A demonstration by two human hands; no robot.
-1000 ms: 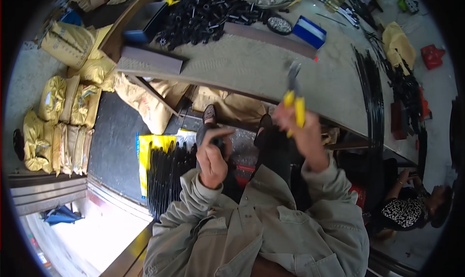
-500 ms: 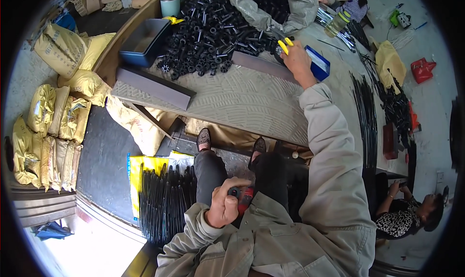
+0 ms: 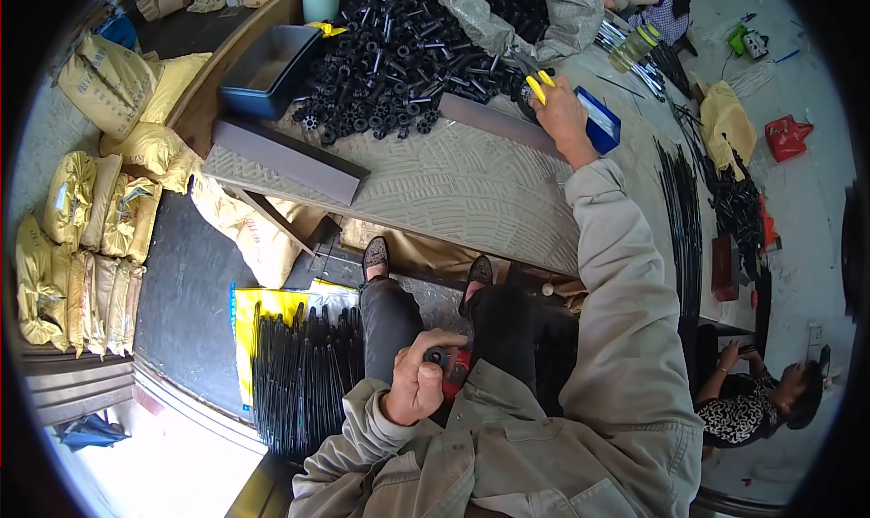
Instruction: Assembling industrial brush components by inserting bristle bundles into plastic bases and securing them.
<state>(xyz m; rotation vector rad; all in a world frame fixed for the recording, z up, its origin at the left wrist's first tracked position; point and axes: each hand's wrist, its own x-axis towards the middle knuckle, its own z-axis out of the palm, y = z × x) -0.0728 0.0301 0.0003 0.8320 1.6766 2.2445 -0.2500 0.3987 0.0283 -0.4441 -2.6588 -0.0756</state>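
Inside hands (image 3: pixel 415 391) (image 3: pixel 563 115), black piece (image 3: pixel 436 356) left, pliers (image 3: pixel 536 89) right

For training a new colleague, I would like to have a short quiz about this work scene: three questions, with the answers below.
1. Which hand holds the yellow-handled tool?
2. True or false: the dark blue bin stands to the left of the heap of black parts.
3. What does the left hand hold?
A) a red bag
B) a dark piece with a round end
C) a lidded cup

Key:
1. The right hand.
2. True.
3. B.
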